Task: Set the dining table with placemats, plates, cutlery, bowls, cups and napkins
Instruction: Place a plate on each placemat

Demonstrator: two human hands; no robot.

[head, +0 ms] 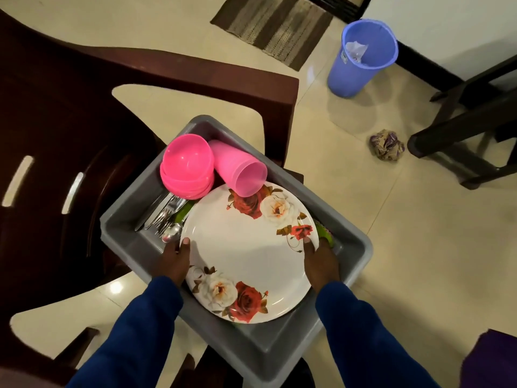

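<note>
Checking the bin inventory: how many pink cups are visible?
1 visible: the pink cup lies on its side in the grey bin, right of the pink bowls, mouth over the floral plate. More may be nested inside it; cannot tell.

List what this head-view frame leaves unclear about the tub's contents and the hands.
- Plate count: the top plate hides any beneath it.
- Green item under the plate: only slivers show.
- Cutlery count: pieces overlap, partly under the pink bowls.
- Fingers of the left hand and right hand: under the plate's rim; only thumbs show.
- Dining table: not identifiable.
</note>
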